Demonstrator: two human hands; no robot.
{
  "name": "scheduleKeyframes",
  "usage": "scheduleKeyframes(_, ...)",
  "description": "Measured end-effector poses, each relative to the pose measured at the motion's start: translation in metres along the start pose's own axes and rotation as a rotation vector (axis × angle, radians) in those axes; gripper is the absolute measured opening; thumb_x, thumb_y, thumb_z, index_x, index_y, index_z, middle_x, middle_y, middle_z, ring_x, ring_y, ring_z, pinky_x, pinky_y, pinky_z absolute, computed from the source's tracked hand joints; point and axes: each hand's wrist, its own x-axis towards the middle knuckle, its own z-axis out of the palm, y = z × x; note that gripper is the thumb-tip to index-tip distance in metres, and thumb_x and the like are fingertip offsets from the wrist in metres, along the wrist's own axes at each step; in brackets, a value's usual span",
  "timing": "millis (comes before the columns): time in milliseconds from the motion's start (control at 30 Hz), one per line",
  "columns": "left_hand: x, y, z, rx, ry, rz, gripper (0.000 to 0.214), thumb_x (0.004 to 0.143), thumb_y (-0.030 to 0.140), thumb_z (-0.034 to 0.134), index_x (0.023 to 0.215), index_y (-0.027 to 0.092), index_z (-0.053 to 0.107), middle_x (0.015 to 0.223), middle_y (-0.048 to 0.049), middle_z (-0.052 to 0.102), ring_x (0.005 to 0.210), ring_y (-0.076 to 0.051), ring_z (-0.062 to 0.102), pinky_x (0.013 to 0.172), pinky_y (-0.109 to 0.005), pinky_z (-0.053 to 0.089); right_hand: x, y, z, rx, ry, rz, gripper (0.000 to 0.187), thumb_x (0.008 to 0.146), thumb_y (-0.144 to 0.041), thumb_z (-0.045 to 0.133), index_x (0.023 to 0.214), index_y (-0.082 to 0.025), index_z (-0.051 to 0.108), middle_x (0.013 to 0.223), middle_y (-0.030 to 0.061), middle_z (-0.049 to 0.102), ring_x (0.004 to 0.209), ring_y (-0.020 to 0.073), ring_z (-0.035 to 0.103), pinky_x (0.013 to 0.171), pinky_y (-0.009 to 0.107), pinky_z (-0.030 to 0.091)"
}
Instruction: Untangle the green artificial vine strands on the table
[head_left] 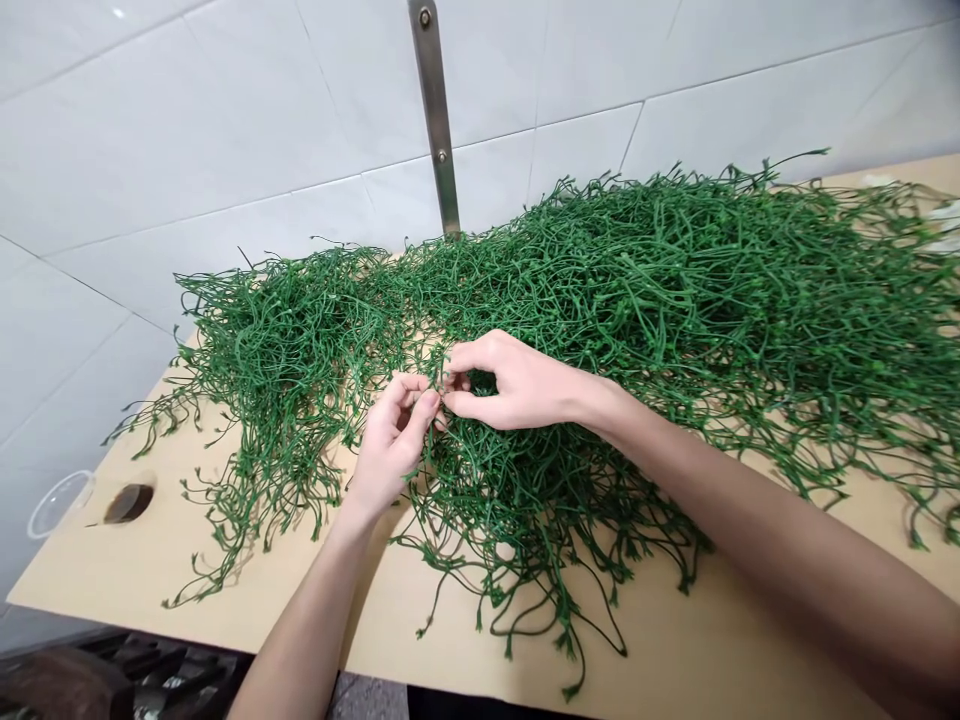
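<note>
My left hand (394, 432) and my right hand (514, 385) meet over the heap, their fingertips almost touching. Both are pinched on a thin green plastic stem (441, 372), partly hidden by the fingers. Loose stems of the same kind, curly and tipped with small star-like ends, lie tangled all around. One heap (285, 325) spreads to the left of my hands. A much larger heap (712, 270) runs along the wall to the right. In front, beneath my right wrist, another tangled bunch (540, 490) hangs toward the table's near edge.
A tan tabletop (300, 610) carries the heaps. At its left edge is a clear plastic cup (36, 520) with dark liquid. A metal strip (435, 120) is bolted to the tiled wall (225, 120) behind. Dark objects (67, 680) sit below the front left edge.
</note>
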Motion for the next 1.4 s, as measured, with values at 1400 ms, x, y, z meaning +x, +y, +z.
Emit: scheduleKeyframes(1400, 0.006, -0.003, -0.008, -0.269, 0.105, -0.178, 0.024, 0.072, 0.035, 0.077, 0.082, 0.017, 0.064, 0.067, 0.0031, 0.058, 0.056, -0.007, 0.053, 0.053, -0.020, 0.044, 0.003, -0.008, -0.005, -0.151, -0.018, 0.132, 0.016, 0.083, -0.017, 0.055, 0.073, -0.013, 0.067, 0.071, 0.0028, 0.065, 0.069, 0.0120, 0.052, 0.073, 0.027, 0.037)
